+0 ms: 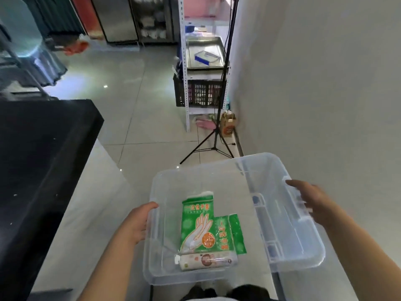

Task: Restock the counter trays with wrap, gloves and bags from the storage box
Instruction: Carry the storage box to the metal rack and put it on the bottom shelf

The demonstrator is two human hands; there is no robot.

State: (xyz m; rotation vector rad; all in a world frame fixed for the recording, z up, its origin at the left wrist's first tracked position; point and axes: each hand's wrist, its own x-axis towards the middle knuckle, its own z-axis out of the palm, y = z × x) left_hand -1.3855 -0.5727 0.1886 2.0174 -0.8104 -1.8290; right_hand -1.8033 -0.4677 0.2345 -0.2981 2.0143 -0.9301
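A clear plastic box [165, 270], rectangular with rounded corners and a thick rolled rim, is held above a glossy pale tile floor [134, 101]. The left hand [136, 224] grips the box's left rim, thumb hooked over the edge and fingers curled beneath. The right hand [312, 205] closes on the clear lid [293, 242], which lies tilted across the box's right side; its moulded ribs and latch show through the plastic.

Flat on the box floor lie two crinkly green glove packs: the larger pack [196, 222] printed with a white hand outline, the smaller pack [230, 233] just right of it and overlapping. Along their near edge lies a slim wrap roll [206, 260], cylindrical, in a pale printed sleeve.

At left stands a matte black counter [39, 153]. Far off, a white metal shelf [186, 83] carries a shiny steel tray [204, 51] and a black slatted crate [199, 92], with a thin black tripod [214, 144] before it.
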